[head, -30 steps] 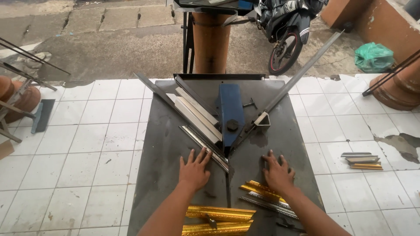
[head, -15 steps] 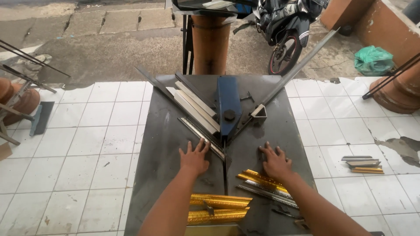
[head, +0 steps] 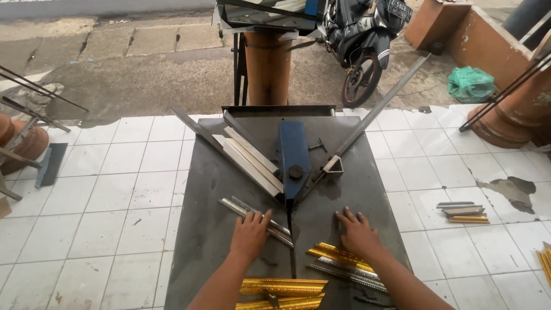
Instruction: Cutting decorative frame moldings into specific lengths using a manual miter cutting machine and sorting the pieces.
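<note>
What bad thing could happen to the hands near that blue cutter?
The left hand rests on a silver moulding strip close to the slot below the blue cutter; fingers might get pinched or nicked there. The right hand lies flat beside gold moulding pieces, whose cut ends look sharp and could scratch.
</note>
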